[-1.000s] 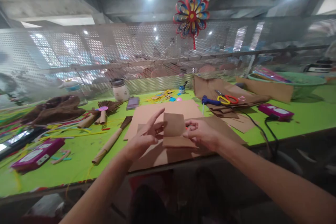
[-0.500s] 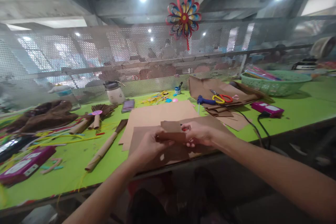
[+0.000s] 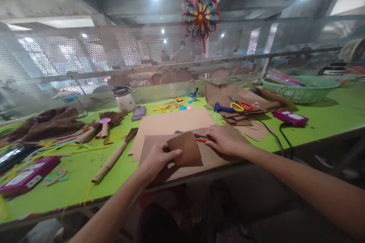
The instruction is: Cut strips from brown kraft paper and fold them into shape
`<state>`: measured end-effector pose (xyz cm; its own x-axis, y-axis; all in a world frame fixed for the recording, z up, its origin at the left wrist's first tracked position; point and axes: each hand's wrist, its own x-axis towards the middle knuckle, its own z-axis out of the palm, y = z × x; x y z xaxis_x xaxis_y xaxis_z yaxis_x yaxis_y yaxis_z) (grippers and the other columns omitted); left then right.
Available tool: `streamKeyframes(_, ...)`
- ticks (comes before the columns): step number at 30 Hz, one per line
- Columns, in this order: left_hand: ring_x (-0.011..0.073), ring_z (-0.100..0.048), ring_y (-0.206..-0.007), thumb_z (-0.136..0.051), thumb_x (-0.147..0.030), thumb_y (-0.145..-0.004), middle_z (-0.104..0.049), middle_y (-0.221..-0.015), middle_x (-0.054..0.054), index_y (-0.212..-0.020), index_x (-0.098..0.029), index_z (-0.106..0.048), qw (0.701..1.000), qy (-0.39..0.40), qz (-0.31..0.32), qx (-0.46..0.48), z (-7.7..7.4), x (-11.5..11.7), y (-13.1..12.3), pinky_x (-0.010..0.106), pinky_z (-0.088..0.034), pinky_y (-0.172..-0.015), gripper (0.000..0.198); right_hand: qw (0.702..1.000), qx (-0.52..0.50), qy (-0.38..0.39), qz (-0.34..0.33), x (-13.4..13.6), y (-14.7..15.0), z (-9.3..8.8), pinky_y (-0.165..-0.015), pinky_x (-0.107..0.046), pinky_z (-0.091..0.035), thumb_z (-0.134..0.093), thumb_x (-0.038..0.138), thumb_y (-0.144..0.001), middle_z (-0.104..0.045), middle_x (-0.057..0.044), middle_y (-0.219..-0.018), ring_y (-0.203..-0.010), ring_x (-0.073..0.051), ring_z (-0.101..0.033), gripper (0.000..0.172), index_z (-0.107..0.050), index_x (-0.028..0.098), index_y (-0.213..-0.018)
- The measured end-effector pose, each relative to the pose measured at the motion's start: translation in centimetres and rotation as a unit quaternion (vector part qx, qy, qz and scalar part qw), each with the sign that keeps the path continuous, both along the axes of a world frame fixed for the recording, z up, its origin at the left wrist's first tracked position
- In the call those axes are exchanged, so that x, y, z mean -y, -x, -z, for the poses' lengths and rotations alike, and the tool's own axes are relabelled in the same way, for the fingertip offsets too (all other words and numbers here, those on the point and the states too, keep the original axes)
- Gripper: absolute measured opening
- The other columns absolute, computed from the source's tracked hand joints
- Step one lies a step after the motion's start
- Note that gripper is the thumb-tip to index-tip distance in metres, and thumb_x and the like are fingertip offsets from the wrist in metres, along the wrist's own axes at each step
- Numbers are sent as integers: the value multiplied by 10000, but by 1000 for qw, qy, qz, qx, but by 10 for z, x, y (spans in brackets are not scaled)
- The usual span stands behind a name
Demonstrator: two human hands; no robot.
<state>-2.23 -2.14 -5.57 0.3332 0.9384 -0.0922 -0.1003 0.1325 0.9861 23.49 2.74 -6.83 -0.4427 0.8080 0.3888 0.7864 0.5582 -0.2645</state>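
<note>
My left hand [image 3: 161,159] grips a small piece of brown paper [image 3: 185,150] between thumb and fingers, tilted over the larger brown sheets. A red and black utility knife [image 3: 202,137] is in my right hand [image 3: 225,140], its blade pointing left and partly hidden behind the small paper. Under both hands lies a brown paper sheet [image 3: 228,153], close to the table's front edge. Lighter tan sheets [image 3: 173,121] are beneath and behind it.
Scissors [image 3: 241,106] and a blue glue gun [image 3: 224,109] lie by crumpled brown paper [image 3: 222,93] at the right. A green basket [image 3: 302,89] stands farther right. Rolled paper sticks [image 3: 112,161] and a purple box [image 3: 31,174] are at the left.
The small brown paper has tilted up and swung round in my left hand. My right hand has moved off it to the right, lower onto the sheet, and the knife now shows.
</note>
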Motion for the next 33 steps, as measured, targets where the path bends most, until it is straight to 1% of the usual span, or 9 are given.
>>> streamKeyframes(5, 257, -662, -883, -810, -313, -623, -723, -926, 115, -945, -116, -702, 999, -22, -24, 1, -4, -1, 7, 395, -521, -828, 393, 993, -108, 18, 42, 21, -24, -11, -743, -294, -461, -489, 270, -885, -679, -84, -943, -838, -201, -621, 215, -599, 176, -1043)
streamKeyframes(8, 260, -669, -859, -799, -315, -640, -725, -920, 115, -952, -111, -701, 999, -30, -17, -3, -4, -3, 8, 405, -518, -831, 385, 985, -166, -22, 38, 47, -46, -22, -774, -317, -490, -490, 279, -883, -668, -95, -1021, -891, -213, -632, 258, -552, 180, -1113)
streamKeyframes(13, 251, -671, -829, -790, -332, -646, -728, -913, 100, -927, -119, -706, 999, -34, -17, -15, -3, -2, 4, 388, -517, -810, 362, 994, -92, -51, -43, 84, -66, -27, -942, -390, -456, -459, 253, -901, -606, -103, -1210, -1133, -247, -558, 373, -493, 249, -1272)
streamKeyframes(15, 234, -667, -817, -783, -346, -649, -728, -900, 83, -900, -133, -709, 999, -35, -15, -27, -4, -1, 3, 358, -517, -784, 337, 996, -69, -35, -49, 91, -69, -24, -939, -405, -465, -456, 237, -899, -614, -102, -1194, -1127, -252, -564, 384, -500, 264, -1279)
streamKeyframes(18, 189, -645, -702, -770, -361, -654, -720, -783, 55, -820, -136, -705, 996, -39, -14, -85, -6, -1, 1, 282, -499, -655, 287, 997, -50, 4, -57, 97, -74, -19, -920, -397, -486, -453, 234, -901, -612, -98, -1189, -1111, -249, -574, 395, -495, 284, -1291)
streamKeyframes(21, 150, -575, -532, -755, -373, -651, -665, -598, 24, -695, -141, -685, 988, -38, -3, -152, -8, -1, -5, 241, -420, -507, 246, 996, -30, 51, -69, 100, -82, -17, -902, -366, -498, -462, 253, -903, -611, -91, -1168, -1083, -235, -586, 386, -505, 294, -1285)
streamKeyframes(24, 134, -502, -428, -745, -373, -635, -594, -463, 9, -560, -156, -640, 979, -40, 8, -199, -11, 0, -16, 240, -356, -437, 253, 993, -28, 76, -82, 100, -89, -16, -892, -341, -501, -471, 259, -898, -611, -95, -1139, -1047, -220, -595, 364, -543, 279, -1255)
streamKeyframes(30, 161, -523, -450, -712, -363, -627, -605, -463, 30, -493, -173, -603, 974, -43, 28, -221, -14, 3, -40, 264, -382, -461, 257, 995, -23, 54, -83, 102, -103, -5, -892, -369, -488, -477, 214, -887, -598, -113, -1104, -1046, -229, -571, 348, -563, 265, -1220)
streamKeyframes(33, 168, -524, -474, -691, -327, -633, -604, -483, 26, -510, -171, -599, 951, -82, 24, -297, -16, 2, -48, 272, -375, -483, 219, 996, 2, 49, -80, 109, -105, -1, -881, -376, -488, -476, 201, -883, -581, -123, -1107, -1048, -237, -558, 344, -556, 258, -1213)
